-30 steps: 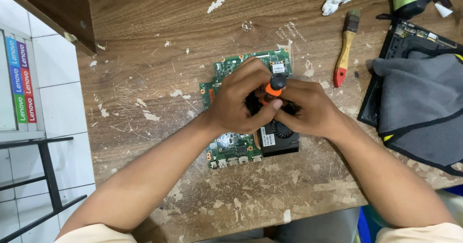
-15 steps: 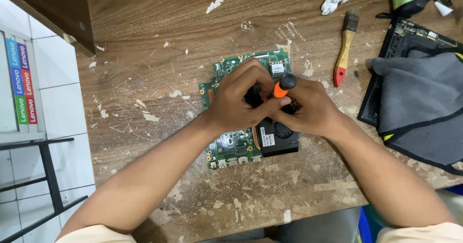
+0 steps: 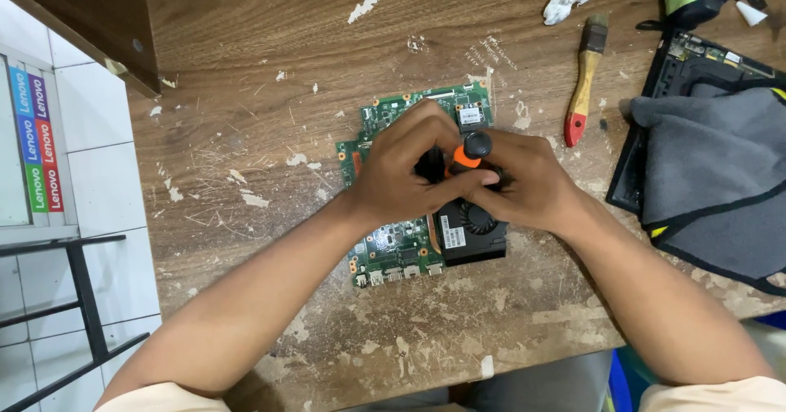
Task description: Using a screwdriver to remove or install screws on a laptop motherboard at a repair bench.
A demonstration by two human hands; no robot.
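On a scarred wooden worktop [image 3: 246, 134], mid-surface, both hands clamp one screwdriver [image 3: 470, 151] upright over a green motherboard [image 3: 393, 248]: left hand [image 3: 401, 171], right hand [image 3: 524, 187]. The step looks like working a screw beside the cooling fan [image 3: 473, 225]; keeping the tip seated matters next.

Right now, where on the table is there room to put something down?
Bare wood lies left of the green circuit board, and beyond it toward the paint brush. It is crowded at the right, by the grey cloth, and where both hands hold the screwdriver.

Circuit board [image 3: 393, 244] on table [image 3: 246, 134]; brush [image 3: 583, 85] right; cloth [image 3: 712, 175] farther right
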